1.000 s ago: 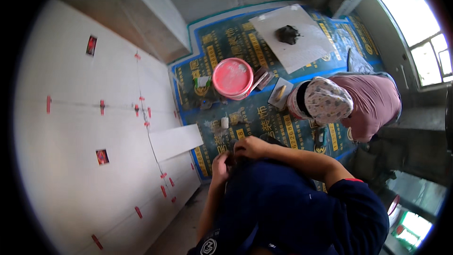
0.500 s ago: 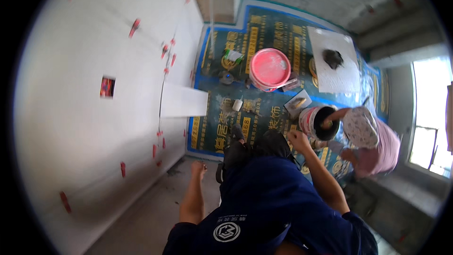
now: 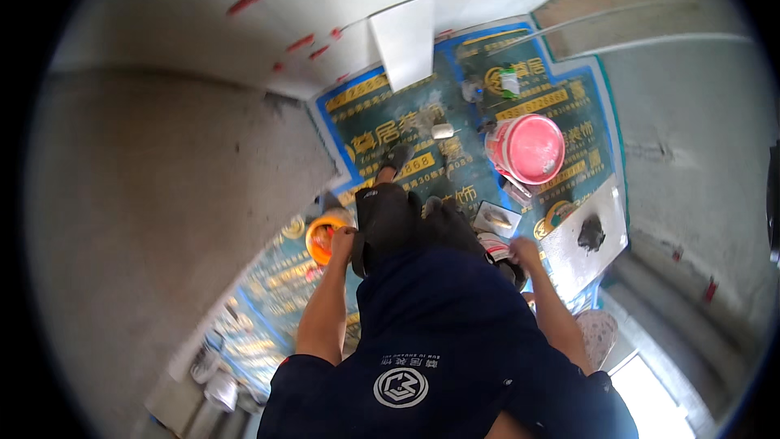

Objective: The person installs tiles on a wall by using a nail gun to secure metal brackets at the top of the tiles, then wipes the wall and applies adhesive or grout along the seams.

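From where I stand, the orange bucket [image 3: 312, 247] sits left of centre in the frame, round-rimmed and bright, with reddish things inside. The person's left hand [image 3: 344, 243] is at its right edge, fingers curled in; I can't tell whether it touches the rim or pinches anything. Right of centre, the right hand [image 3: 525, 251] is bent inward just by a white-and-red bucket [image 3: 492, 245] with a dark mouth, partly hidden by the body; what those fingers hold, if anything, I can't make out.

Underfoot is a dark green floor sheet [image 3: 467, 164] covered in yellow print, its seams and edges taped blue. On it, toward the upper right, stands a pink-lidded bucket [image 3: 536, 149], with a flat trowel [image 3: 498, 219] lying below it. Further right, a pale tile [image 3: 563, 260] carries a dark lump [image 3: 591, 232]. Along the top runs a whitish wall [image 3: 341, 0] dotted with red clips; bare grey wall [image 3: 691, 130] fills the right. A co-worker's patterned hat [image 3: 597, 335] shows at the lower right, near a bright window [image 3: 654, 398].
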Action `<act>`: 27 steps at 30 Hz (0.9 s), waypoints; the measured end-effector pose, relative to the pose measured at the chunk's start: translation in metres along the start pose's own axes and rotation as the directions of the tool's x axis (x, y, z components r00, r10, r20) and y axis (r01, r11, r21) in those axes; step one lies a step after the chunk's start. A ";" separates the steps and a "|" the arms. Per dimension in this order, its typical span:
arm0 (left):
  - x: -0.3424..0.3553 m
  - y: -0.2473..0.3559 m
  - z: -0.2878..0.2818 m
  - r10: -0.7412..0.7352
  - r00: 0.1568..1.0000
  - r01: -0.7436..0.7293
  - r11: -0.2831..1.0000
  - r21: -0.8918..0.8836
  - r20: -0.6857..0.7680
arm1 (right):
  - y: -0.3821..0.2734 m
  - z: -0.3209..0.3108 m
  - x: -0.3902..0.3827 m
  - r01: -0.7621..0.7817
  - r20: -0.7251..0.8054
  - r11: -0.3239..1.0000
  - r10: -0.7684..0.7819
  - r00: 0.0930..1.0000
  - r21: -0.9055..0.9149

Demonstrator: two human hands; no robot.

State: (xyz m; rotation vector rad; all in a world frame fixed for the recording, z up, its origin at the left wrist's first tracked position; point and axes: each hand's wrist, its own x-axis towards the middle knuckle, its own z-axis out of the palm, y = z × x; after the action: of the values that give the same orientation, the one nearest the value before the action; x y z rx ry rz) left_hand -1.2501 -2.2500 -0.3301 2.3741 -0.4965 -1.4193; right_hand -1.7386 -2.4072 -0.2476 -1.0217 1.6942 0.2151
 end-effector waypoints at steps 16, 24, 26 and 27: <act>-0.175 -0.163 0.123 -0.472 0.881 0.351 0.682 -0.642 -0.020 | 0.001 0.082 -0.007 0.201 0.328 0.926 -0.091 0.940 -0.318; -0.066 -0.241 0.078 -0.413 0.909 0.339 0.812 -0.474 -0.057 | 0.042 0.163 0.013 0.488 0.312 0.735 -0.379 0.871 -0.470; -0.014 -0.251 0.079 -0.026 0.981 0.080 0.957 0.279 -0.192 | 0.058 0.179 0.024 0.526 0.289 0.681 -0.440 0.850 -0.510; 0.010 -0.249 0.086 -0.065 0.984 0.109 0.956 0.273 -0.164 | 0.067 0.185 0.026 0.503 0.282 0.687 -0.417 0.864 -0.524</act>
State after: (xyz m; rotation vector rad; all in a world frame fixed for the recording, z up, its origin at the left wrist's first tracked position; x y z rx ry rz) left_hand -1.2905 -2.0431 -0.4878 2.7367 -0.5935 -1.2588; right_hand -1.6575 -2.2689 -0.3646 -1.8217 1.1914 0.4829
